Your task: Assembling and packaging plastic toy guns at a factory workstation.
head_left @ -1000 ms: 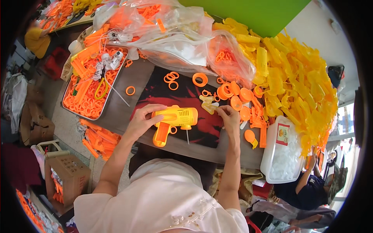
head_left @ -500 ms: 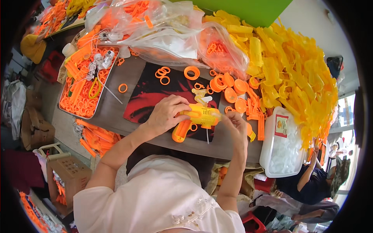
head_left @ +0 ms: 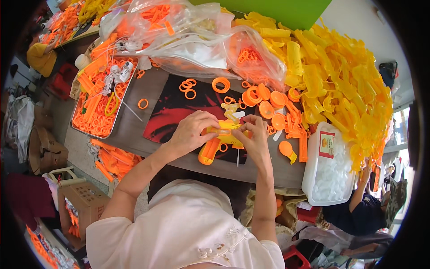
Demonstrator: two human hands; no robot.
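Observation:
My left hand (head_left: 193, 130) is closed around the body of a yellow toy gun (head_left: 209, 152) with orange parts, its handle toward me. At the front end of the gun my right hand (head_left: 254, 140) presses with bent fingers and thumb; whatever they pinch there is hidden. Below the gun a black-and-red mat (head_left: 168, 114) covers part of the table. An orange ring (head_left: 223, 147) shows by the handle. Just beyond the gun lie small pale translucent pieces (head_left: 230, 108).
Orange round caps (head_left: 266, 109) lie to the right, beside a white tub (head_left: 317, 179) of translucent pieces. A tall heap of yellow shells (head_left: 340, 85) rises behind. A metal tray (head_left: 120, 105) of orange parts stands left. Plastic bags (head_left: 192, 49) line the back.
My right hand has moved left, from just off the gun's front end onto it. A pale piece seen near its fingers is now hidden. The left hand keeps its hold.

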